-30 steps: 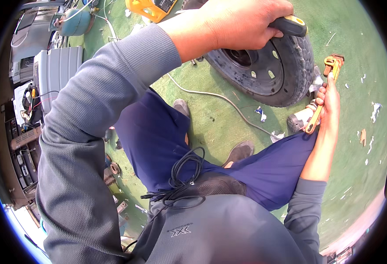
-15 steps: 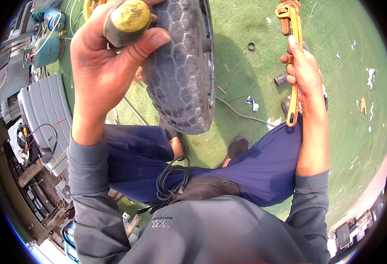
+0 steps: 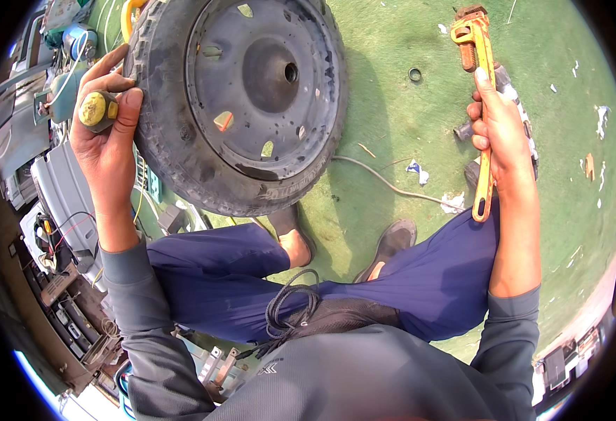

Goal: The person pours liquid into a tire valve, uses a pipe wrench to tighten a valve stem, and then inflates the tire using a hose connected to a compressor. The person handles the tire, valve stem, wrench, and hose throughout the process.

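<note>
A wheel (image 3: 269, 70) with a knobbly black tyre (image 3: 164, 151) and a dark metal rim faces me, tilted up in front of my knees. My left hand (image 3: 108, 133) is closed round a yellow-and-black tool handle (image 3: 97, 111), its butt end toward me; the tool's other end is hidden. Fingers of that hand also touch the tyre's left edge. Over by my right knee, my right hand (image 3: 501, 130) grips the handle of an orange pipe wrench (image 3: 486, 105). The wrench's rusty jaws point away from me, apart from the wheel.
Under and beside the wrench lie dark cylindrical parts (image 3: 463, 131). A small black ring (image 3: 414, 74), a grey cable (image 3: 385, 181) and paper scraps (image 3: 417, 171) are on the green floor. To the left stand a green gas cylinder (image 3: 66, 88) and a grey plastic casing (image 3: 69, 186).
The wheel has turned from tread-on to showing its rim face. My left hand has moved left and down with the tool handle. The wrench stays in my right hand.
</note>
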### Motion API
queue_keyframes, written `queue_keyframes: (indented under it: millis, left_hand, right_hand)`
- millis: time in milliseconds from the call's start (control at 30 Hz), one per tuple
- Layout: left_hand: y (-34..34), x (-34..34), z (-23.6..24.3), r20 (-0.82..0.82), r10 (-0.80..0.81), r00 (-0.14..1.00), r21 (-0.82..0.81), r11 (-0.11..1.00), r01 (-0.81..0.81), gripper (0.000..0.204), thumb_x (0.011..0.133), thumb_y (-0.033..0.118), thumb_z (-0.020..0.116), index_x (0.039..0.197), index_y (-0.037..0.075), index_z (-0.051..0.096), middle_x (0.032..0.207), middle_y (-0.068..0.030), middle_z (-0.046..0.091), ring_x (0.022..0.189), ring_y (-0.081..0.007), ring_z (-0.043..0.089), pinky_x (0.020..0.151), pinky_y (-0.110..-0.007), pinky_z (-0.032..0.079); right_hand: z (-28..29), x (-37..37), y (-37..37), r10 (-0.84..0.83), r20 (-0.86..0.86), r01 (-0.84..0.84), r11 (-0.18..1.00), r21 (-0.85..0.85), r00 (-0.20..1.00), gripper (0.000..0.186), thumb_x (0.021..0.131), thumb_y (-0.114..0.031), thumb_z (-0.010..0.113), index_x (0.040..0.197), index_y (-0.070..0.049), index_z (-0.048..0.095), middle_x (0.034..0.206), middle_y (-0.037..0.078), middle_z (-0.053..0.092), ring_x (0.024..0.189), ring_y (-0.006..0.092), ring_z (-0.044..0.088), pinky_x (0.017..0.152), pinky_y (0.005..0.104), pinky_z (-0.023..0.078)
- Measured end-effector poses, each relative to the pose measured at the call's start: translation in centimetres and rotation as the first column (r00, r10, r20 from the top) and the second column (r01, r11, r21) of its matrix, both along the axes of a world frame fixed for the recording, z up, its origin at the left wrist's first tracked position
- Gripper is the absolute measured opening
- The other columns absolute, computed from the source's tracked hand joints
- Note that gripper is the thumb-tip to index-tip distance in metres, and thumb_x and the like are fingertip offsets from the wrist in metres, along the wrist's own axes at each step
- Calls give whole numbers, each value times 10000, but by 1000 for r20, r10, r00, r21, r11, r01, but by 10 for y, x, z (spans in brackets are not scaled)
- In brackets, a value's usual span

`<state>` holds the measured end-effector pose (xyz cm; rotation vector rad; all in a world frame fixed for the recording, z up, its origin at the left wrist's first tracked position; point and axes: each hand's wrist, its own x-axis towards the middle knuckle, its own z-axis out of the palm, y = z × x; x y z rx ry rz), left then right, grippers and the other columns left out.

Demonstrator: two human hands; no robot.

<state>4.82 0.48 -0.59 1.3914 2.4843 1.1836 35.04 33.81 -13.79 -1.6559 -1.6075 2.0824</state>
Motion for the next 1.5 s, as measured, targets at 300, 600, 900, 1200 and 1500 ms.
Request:
queue_keyframes:
  millis: [300,600,900,1200,1500]
  left_hand:
    - [3,-9,-10,184,35,982,86,995,-52,150,951,31,706,1100,23,691,1469,-221,586,1333,-237,557,1152,-355,375]
    - [-17,-27,-18,138,115,984,27,992,-120,172,908,2,637,1073,37,671,1433,-205,612,1263,-195,581,1118,-333,389]
    - [-32,-39,-37,212,233,949,27,969,-244,194,985,116,706,1149,21,661,1405,-201,632,1238,-194,605,1106,-331,433]
    - [-5,-43,-32,152,262,953,53,961,-272,280,975,197,751,1157,-7,692,1269,-133,710,1116,-152,642,1041,-294,464]
    - [-2,-57,-34,245,465,851,49,870,-490,233,947,187,766,1099,17,716,1004,-26,716,867,-99,646,806,-249,517]
  right_hand:
    - [-7,-1,2,29,38,-28,999,-30,999,526,997,-572,632,1018,-53,550,757,-31,489,528,3,362,427,196,289]
    - [-3,2,-1,32,22,-31,999,-44,999,551,993,-589,627,1023,-45,547,751,-30,476,529,7,355,430,193,284]
    - [1,10,-11,9,-7,-10,999,-37,1000,562,976,-592,656,1037,-47,532,737,-31,484,502,-9,344,416,176,276]
    - [14,35,-17,-52,-38,50,997,-50,998,561,976,-578,665,1053,-40,526,747,-28,491,489,-15,335,400,164,265]
    - [8,58,-7,-119,-105,115,992,-48,987,550,968,-560,689,1053,-38,537,746,-24,498,490,-18,350,400,162,273]
